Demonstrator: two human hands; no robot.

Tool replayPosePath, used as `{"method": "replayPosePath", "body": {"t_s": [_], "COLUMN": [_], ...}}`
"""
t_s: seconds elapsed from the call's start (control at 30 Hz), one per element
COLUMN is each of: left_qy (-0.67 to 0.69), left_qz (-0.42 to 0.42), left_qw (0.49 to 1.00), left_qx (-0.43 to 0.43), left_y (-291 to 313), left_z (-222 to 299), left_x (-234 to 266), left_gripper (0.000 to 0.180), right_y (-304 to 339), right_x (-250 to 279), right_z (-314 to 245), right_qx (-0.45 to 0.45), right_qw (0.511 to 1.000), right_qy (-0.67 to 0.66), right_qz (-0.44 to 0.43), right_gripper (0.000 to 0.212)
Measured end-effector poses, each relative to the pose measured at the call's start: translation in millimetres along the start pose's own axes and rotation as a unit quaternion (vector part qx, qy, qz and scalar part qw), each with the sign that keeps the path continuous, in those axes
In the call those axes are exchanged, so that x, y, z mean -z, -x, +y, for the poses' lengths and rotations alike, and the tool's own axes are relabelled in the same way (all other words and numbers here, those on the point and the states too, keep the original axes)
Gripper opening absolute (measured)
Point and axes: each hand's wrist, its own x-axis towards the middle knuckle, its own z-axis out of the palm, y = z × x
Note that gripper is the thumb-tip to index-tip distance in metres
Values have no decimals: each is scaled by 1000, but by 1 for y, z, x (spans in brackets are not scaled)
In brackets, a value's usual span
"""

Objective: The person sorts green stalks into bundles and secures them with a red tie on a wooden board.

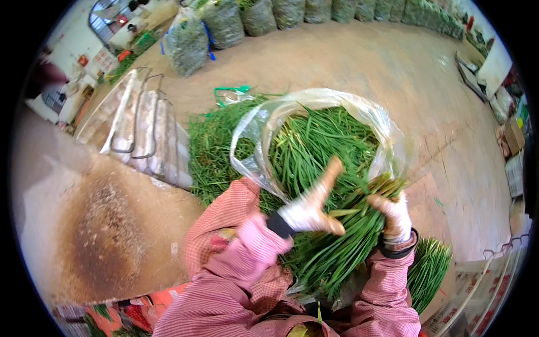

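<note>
In my right hand point(396, 219), which wears a whitish glove with bare fingertips, is a bunch of chives point(348, 241). The pale stem ends point up and away, and the long green leaves hang toward my lap. My left hand point(311, 210), gloved the same way and slightly blurred, is just left of the bunch with thumb and fingers spread; nothing shows in it. Beyond both hands stands a clear plastic bag point(331, 95) with its mouth wide, packed with more chives point(323, 137). Another bunch of chives point(431, 272) lies beside my right forearm.
A loose heap of greens point(210, 151) spreads left of the bag. Farther left is a stack of whitish slabs point(149, 126) with metal handles, near a stained brown board point(106, 224). Filled sacks point(224, 25) line the far edge of the floor point(365, 56). Cartons point(514, 135) stand along the right.
</note>
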Motion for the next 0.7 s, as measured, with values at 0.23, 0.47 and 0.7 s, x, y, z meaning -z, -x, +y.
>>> {"method": "replayPosePath", "body": {"t_s": [0.23,0.47,0.7], "left_qy": [511,599,492], "left_qz": [222,504,489], "left_qw": [798,621,716], "left_qx": [229,-23,-76], "left_y": [128,179,257], "left_z": [3,71,96], "left_x": [-119,-18,50], "left_gripper": [53,43,48], "right_y": [12,42,99], "right_x": [-83,-270,-269], "right_z": [19,19,50], "right_qx": [-127,364,249], "right_qw": [965,676,727], "right_qy": [26,576,463], "right_qz": [-227,-282,-442], "right_gripper": [58,87,104]}}
